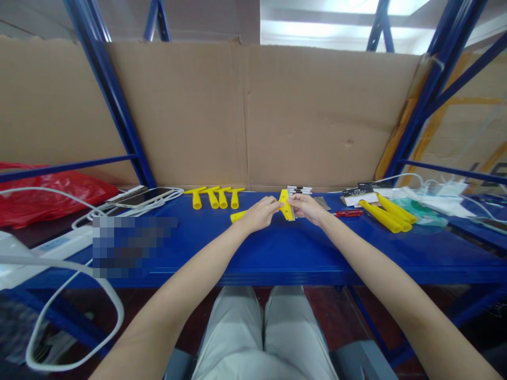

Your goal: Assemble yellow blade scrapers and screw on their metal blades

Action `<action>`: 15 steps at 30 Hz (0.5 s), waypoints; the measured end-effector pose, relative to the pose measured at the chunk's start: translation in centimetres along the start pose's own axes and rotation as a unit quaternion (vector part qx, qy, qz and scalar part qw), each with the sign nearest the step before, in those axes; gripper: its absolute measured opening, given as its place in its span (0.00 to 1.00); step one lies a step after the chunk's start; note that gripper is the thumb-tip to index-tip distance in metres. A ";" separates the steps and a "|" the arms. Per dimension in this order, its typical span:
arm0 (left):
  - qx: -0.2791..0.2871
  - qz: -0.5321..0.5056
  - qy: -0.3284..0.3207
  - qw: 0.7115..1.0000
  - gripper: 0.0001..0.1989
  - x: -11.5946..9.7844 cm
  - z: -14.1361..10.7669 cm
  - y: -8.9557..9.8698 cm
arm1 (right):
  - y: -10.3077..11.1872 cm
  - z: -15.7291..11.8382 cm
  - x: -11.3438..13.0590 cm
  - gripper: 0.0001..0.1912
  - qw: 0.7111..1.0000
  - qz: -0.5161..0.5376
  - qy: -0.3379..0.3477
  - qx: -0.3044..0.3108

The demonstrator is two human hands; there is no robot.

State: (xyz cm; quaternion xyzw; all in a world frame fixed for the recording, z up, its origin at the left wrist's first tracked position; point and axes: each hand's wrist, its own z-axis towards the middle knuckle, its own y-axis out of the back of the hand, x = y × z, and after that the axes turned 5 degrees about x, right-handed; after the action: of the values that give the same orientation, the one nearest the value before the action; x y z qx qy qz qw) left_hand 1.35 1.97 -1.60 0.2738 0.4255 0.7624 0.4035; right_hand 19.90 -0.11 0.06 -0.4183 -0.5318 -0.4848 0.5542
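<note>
Scraper (285, 205) above the blue surface (277, 250): left hand (261, 212) grasps its yellow handle, right hand (308, 207) pinches its head's edge, near a red tool (349, 213).

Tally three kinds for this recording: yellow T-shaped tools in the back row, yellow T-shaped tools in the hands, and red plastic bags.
Yellow T-shaped tools, back row: 4
Yellow T-shaped tool, held: 1
Red plastic bag: 1
Total: 6
</note>
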 end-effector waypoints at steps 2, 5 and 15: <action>-0.004 -0.003 0.003 1.000 0.15 0.0 0.1 -0.1 | -0.1 0.1 0.0 0.08 1.000 -0.001 -0.001 -0.010; -0.012 -0.005 0.009 1.000 0.15 0.2 0.1 -0.3 | -0.1 0.1 0.1 0.08 1.000 0.001 -0.012 -0.002; -0.008 0.001 0.009 1.000 0.12 -0.2 0.1 0.1 | -0.2 -0.4 0.2 0.06 0.997 -0.003 -0.026 0.078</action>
State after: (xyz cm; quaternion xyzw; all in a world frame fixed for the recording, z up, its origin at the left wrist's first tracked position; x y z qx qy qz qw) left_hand 1.51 1.83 -1.47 0.2638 0.4226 0.7689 0.4007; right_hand 19.80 -0.54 0.19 -0.3847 -0.5837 -0.4321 0.5697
